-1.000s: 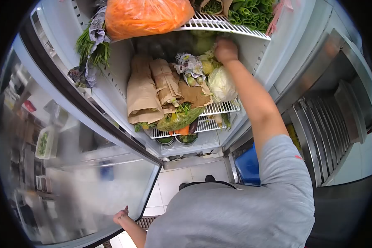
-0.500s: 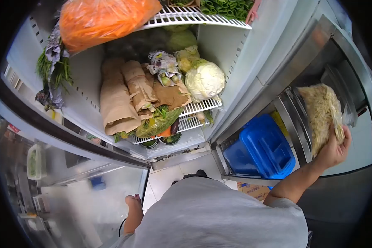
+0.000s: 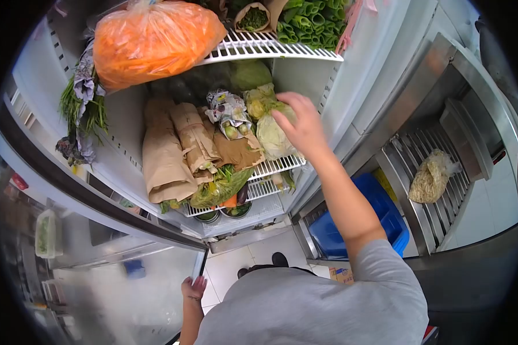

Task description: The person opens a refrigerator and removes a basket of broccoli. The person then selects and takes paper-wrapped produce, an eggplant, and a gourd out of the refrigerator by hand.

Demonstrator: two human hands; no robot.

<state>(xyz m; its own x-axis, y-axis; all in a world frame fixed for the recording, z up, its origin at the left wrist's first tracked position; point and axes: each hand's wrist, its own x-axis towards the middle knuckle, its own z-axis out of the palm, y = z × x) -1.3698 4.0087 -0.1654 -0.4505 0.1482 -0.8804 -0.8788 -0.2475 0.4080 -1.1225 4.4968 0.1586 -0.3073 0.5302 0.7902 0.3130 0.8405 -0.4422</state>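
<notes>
My right hand [image 3: 299, 123] reaches into the fridge, fingers spread and holding nothing. It is just over a pale round cabbage [image 3: 275, 138], partly covering it; whether the fingertips touch it I cannot tell. Beside the cabbage lie a yellow-green leafy vegetable [image 3: 261, 100] and a newspaper-wrapped bundle of green vegetables [image 3: 229, 112]. Low on the left, my left hand [image 3: 194, 287] is by the edge of the glass fridge door [image 3: 149, 293], its fingers loosely apart. A clear bag of pale shredded food [image 3: 431, 177] rests on the slatted steel rack [image 3: 456, 167] at the right.
Brown paper bundles [image 3: 166, 152] fill the shelf's left side. A large bag of shredded carrot [image 3: 158, 43] bulges over the upper shelf [image 3: 247, 49]. Rolled green leaves [image 3: 312, 23] lie at its right. Under my right arm stands a blue lidded bin [image 3: 380, 201].
My right hand has let go of the bag of pale shredded food, leaving it on the rack, and swung left into the fridge. My left hand stays by the door edge.
</notes>
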